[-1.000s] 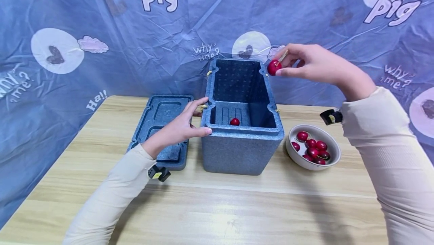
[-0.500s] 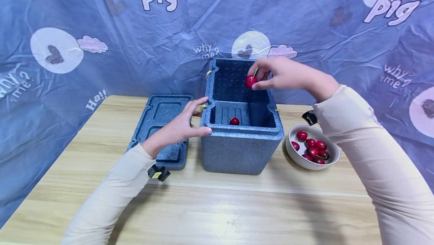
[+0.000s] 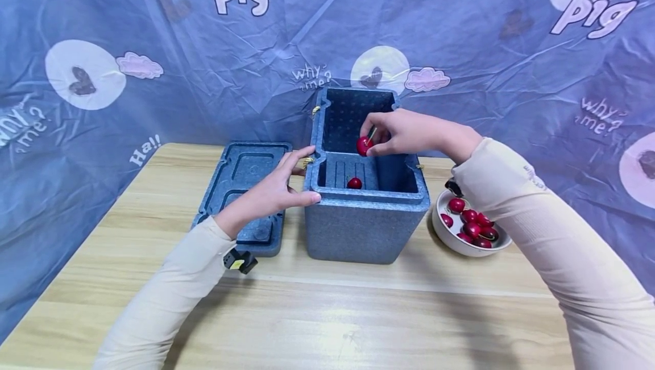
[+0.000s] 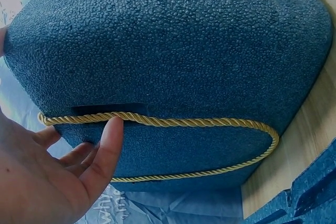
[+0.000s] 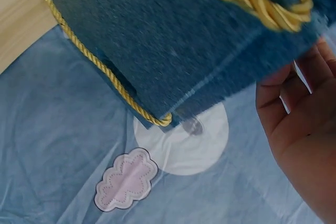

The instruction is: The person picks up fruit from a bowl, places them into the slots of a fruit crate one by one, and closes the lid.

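Observation:
A blue-grey foam box (image 3: 358, 233) stands on the table with its top uncovered. On its floor lies one red cherry (image 3: 354, 183). My right hand (image 3: 411, 131) pinches another cherry (image 3: 364, 145) by thumb and fingers, its green stem pointing up, over the box opening. In the right wrist view the box wall hides that cherry and the fingertips. My left hand (image 3: 276, 185) rests against the box's left side, thumb at the near left corner. In the left wrist view, a finger (image 4: 111, 137) touches the gold rope (image 4: 210, 122) strung on that side.
Left of the box lies its lid (image 3: 256, 159), partly behind my left forearm. A white bowl (image 3: 445, 239) with several cherries stands to the right, partly covered by my right sleeve (image 3: 522, 199). A printed blue cloth (image 3: 286, 29) hangs behind the wooden table (image 3: 286, 319).
My right hand has carried its cherry left and down, from beside the box's far right rim to over the opening. My left hand has stayed in place.

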Motion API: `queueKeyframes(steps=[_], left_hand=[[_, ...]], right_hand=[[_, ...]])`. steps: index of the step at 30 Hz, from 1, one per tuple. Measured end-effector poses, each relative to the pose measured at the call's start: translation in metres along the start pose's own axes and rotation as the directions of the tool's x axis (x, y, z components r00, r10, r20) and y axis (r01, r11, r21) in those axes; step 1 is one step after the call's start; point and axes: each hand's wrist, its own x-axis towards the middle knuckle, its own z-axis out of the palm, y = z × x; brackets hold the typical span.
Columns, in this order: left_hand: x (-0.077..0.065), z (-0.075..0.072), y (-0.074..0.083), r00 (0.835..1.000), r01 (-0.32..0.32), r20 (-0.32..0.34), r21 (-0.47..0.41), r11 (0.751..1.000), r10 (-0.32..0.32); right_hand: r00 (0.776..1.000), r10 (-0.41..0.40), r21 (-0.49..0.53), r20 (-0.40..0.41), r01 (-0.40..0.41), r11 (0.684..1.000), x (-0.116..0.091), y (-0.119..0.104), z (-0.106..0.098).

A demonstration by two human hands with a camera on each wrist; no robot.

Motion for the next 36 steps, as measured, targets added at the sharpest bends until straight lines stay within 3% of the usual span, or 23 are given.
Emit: queueKeyframes(steps=[26,36], left_hand=[[0.001,0.0,-0.001,1.0,-0.005,0.003,-0.014,1.0,0.006],[0.0,0.0,-0.001,1.0,-0.01,-0.012,0.005,1.0,0.01]], right_hand=[[0.988,-0.009,-0.006,0.152,0.01,1.0,0.011,0.0,0.018],[0.993,-0.042,-0.03,0.107,0.046,0.999,0.004,0.0,0.011]])
